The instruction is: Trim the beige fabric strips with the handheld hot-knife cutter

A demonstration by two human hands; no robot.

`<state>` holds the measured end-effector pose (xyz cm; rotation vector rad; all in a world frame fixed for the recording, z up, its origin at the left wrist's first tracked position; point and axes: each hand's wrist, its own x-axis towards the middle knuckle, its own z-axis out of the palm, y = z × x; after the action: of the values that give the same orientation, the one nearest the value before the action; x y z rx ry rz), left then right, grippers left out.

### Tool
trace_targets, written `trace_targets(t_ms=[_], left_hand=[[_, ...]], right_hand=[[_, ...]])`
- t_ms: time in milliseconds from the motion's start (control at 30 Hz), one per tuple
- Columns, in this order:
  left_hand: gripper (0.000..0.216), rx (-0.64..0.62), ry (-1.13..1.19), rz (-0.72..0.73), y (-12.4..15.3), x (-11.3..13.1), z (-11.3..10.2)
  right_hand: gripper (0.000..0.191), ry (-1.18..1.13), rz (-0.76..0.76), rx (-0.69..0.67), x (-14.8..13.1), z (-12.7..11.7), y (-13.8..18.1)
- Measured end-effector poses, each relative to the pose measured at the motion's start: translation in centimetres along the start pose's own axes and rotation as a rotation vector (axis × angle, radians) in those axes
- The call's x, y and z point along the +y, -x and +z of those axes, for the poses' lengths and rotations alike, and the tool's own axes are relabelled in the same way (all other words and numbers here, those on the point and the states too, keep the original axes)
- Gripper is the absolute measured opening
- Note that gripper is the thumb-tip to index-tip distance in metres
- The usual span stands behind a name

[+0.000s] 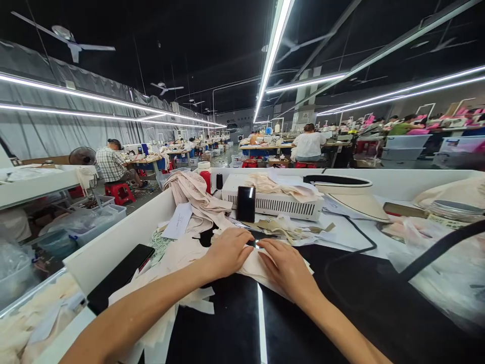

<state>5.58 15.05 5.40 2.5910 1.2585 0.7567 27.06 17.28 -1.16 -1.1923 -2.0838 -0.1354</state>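
My left hand (227,254) lies palm down on a cream fabric piece (254,268), its fingers stretched and slightly curved. From the other side my right hand (290,268) rests on the same fabric, fingers extended and thumb apart. The fingertips of both hands nearly meet over it. Beneath is a glossy black work surface (223,328). More cream fabric pieces (178,255) are heaped by my left forearm. Straight ahead, a phone (246,203) stands upright against a white vented box (278,202). The fabric's underside is hidden.
Black and red thread spools (205,180) stand behind draped beige cloth (197,199). A dark flat device (121,275) lies left. At right are a cream sun visor (344,194), a black curved arm (443,247) and plastic bags (435,278). A white raised edge (125,235) borders the table. Co-workers sit farther off.
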Motion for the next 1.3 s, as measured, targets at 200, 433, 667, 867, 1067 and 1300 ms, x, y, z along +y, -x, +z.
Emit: trace_targets(t_ms=[200,433,667,867,1067,1300], left_hand=[[0.043,-0.14,-0.086,-0.082,0.3,-2.2,2.9],[0.048,-0.175,-0.091,-0.126,0.5,-2.9,4.1],[0.045,-0.068,-0.02,-0.121,1.0,-2.4,0.2],[0.026,-0.024,-0.091,-0.312,5.0,-5.8,-6.3],[0.033,-0.095,-0.178,-0.569,9.9,-8.7,-8.0],[0.033,-0.046,-0.114,-0.579,11.0,-8.7,-6.7]], right_hand=[[0.033,0.063,-0.061,-0.048,0.8,1.7,1.6],[0.036,0.081,-0.096,-0.058,0.8,1.6,1.9],[0.034,0.086,-0.148,-0.084,-1.7,-1.3,3.4],[0.031,-0.103,-0.14,-0.186,-4.6,-2.2,5.5],[0.028,-0.262,-0.092,-0.258,-6.7,-1.1,6.8],[0.026,-0.32,-0.104,-0.36,-8.6,-2.0,6.8]])
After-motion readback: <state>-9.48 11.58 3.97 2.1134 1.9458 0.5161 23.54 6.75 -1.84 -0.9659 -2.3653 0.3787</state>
